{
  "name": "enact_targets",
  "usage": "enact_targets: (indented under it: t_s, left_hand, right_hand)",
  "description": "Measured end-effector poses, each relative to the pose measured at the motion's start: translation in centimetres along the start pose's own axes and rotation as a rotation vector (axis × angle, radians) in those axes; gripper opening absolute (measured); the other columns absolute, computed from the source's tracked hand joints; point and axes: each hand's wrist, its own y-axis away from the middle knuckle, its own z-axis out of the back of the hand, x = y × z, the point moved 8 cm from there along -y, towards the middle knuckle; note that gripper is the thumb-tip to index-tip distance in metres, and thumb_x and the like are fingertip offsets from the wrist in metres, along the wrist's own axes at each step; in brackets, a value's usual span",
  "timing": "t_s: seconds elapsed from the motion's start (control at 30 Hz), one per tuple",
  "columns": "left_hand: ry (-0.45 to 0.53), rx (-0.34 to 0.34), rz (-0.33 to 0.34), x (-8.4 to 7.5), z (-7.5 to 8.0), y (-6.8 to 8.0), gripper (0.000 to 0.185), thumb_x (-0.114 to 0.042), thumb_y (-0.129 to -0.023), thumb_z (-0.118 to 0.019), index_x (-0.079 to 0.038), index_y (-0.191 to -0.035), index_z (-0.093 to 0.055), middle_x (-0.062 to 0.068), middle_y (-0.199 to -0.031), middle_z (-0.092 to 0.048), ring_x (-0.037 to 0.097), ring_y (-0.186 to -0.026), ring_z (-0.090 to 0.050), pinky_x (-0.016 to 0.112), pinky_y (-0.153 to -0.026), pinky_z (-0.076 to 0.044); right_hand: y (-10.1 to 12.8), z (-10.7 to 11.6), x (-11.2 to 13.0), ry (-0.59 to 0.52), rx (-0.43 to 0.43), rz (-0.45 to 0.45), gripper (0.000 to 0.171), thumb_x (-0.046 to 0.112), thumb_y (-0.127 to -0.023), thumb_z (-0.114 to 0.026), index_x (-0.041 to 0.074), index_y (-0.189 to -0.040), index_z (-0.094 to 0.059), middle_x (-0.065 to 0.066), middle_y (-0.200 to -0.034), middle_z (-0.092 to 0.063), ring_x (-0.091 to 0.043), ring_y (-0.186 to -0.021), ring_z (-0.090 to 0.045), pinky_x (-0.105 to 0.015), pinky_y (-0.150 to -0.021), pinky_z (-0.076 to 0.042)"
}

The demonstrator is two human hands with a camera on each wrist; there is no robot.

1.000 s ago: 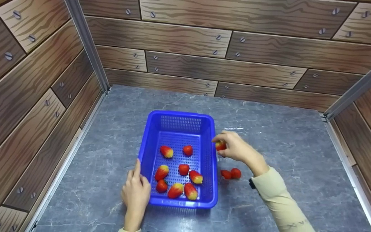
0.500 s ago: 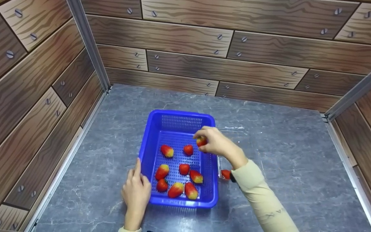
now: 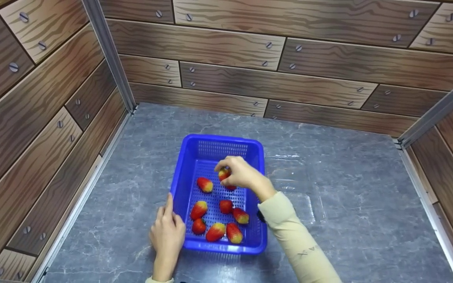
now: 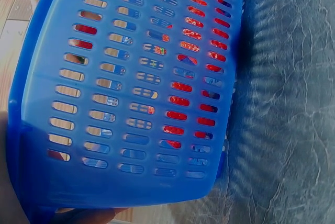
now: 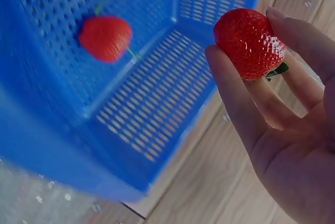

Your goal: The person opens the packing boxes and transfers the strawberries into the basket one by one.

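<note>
A blue perforated plastic basket (image 3: pixel 224 247) stands on the grey marbled surface. My left hand (image 3: pixel 166 236) grips its left rim, the index finger lying along the outer side. Over the basket's inside, my right hand (image 3: pixel 241 173) pinches a strawberry (image 5: pixel 246 43) between thumb and fingers; its red side and a green leaf show in the right wrist view. Several red and yellow strawberries lie on the basket floor, among them one at the left (image 3: pixel 205 184) and one near the front (image 3: pixel 234 233). Another is partly hidden under the right hand.
Right of the basket lies a clear plastic tray (image 3: pixel 303 208), partly covered by the right sleeve (image 3: pixel 285 216). Wood-patterned walls (image 3: pixel 226 74) with metal corner posts enclose the surface at back and sides.
My right hand has carried the strawberry leftward from beside the basket, across the right rim, to above its inside. The left hand stays at the left rim.
</note>
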Motion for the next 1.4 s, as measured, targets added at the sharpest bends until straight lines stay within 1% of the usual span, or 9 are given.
enact_targets:
  t_s: [0.23,0.4,0.53,0.67,0.73,0.87,1.0,1.23,1.4]
  left_hand:
    - [-0.003,-0.002,-0.013,-0.1,0.0,-0.1,0.058,-0.004,-0.084,-0.06,-0.013,-0.141,-0.057,0.014,-0.099,-0.064,0.033,-0.051,-0.051,0.048,-0.046,-0.042]
    - [-0.007,0.002,-0.003,0.1,-0.1,-0.1,0.059,-0.004,-0.084,-0.06,-0.014,-0.142,-0.057,0.014,-0.099,-0.064,0.034,-0.053,-0.053,0.049,-0.047,-0.043]
    - [-0.006,0.005,0.005,0.2,-0.1,-0.1,0.058,-0.005,-0.085,-0.06,-0.015,-0.142,-0.056,0.013,-0.1,-0.064,0.037,-0.055,-0.056,0.05,-0.047,-0.043]
    - [-0.008,0.015,0.012,0.2,-0.2,0.0,0.058,-0.005,-0.085,-0.06,-0.015,-0.143,-0.056,0.014,-0.102,-0.065,0.039,-0.057,-0.058,0.05,-0.047,-0.044]
    - [-0.009,0.016,0.013,0.2,-0.3,0.0,0.058,-0.006,-0.085,-0.06,-0.015,-0.143,-0.056,0.014,-0.102,-0.065,0.039,-0.058,-0.058,0.05,-0.048,-0.044]
    - [-0.013,0.017,0.013,0.2,-0.2,-0.1,0.058,-0.006,-0.085,-0.06,-0.015,-0.143,-0.056,0.014,-0.102,-0.065,0.039,-0.058,-0.058,0.051,-0.048,-0.045]
    - [-0.012,0.023,0.01,0.1,-0.3,-0.1,0.059,-0.005,-0.085,-0.06,-0.014,-0.143,-0.056,0.014,-0.101,-0.065,0.037,-0.056,-0.056,0.05,-0.048,-0.045]
    - [-0.007,0.015,-0.001,0.1,-0.3,-0.1,0.059,-0.003,-0.084,-0.06,-0.013,-0.142,-0.056,0.013,-0.097,-0.064,0.029,-0.051,-0.049,0.045,-0.045,-0.042]
    - [-0.01,0.017,0.007,0.2,-0.2,-0.1,0.059,-0.003,-0.084,-0.06,-0.013,-0.143,-0.056,0.013,-0.098,-0.064,0.028,-0.051,-0.05,0.044,-0.045,-0.042]
  right_hand:
    - [-1.0,-2.3,-1.4,-0.037,-0.005,-0.037,0.038,-0.001,-0.072,-0.08,0.001,-0.109,-0.074,-0.012,-0.104,-0.07,-0.024,-0.094,-0.06,-0.039,-0.085,-0.051]
    - [-1.6,-3.9,-2.1,-0.073,0.0,-0.074,0.037,-0.002,-0.072,-0.081,-0.001,-0.107,-0.073,-0.011,-0.099,-0.069,-0.023,-0.091,-0.06,-0.039,-0.083,-0.051]
    - [-1.7,-5.4,-2.7,-0.058,0.011,-0.119,0.036,-0.001,-0.071,-0.081,0.0,-0.106,-0.073,-0.011,-0.098,-0.068,-0.024,-0.091,-0.06,-0.041,-0.083,-0.051]
    - [-1.6,-6.6,-3.3,-0.032,0.021,-0.116,0.032,-0.001,-0.07,-0.081,0.0,-0.102,-0.074,-0.01,-0.092,-0.067,-0.024,-0.086,-0.059,-0.041,-0.08,-0.051]
    - [-1.6,-7.0,-3.6,-0.024,0.018,-0.115,0.03,-0.001,-0.07,-0.082,0.0,-0.098,-0.074,-0.009,-0.09,-0.067,-0.023,-0.084,-0.059,-0.04,-0.079,-0.051]
    - [-1.5,-7.7,-4.2,-0.012,0.009,-0.117,0.027,-0.001,-0.07,-0.082,0.0,-0.095,-0.074,-0.011,-0.089,-0.067,-0.023,-0.085,-0.058,-0.04,-0.08,-0.05]
    - [-1.4,-8.3,-4.2,0.002,0.012,-0.122,0.03,0.0,-0.069,-0.082,0.0,-0.098,-0.074,-0.015,-0.092,-0.067,-0.026,-0.089,-0.058,-0.042,-0.084,-0.05]
    - [-1.2,-8.8,-4.1,-0.009,0.026,-0.178,0.036,0.0,-0.072,-0.081,0.001,-0.107,-0.073,-0.017,-0.102,-0.064,-0.029,-0.098,-0.058,-0.045,-0.091,-0.049]
    - [-1.3,-9.0,-4.1,0.006,0.041,-0.197,0.036,0.002,-0.073,-0.081,0.003,-0.109,-0.074,-0.016,-0.104,-0.063,-0.027,-0.098,-0.057,-0.043,-0.092,-0.049]
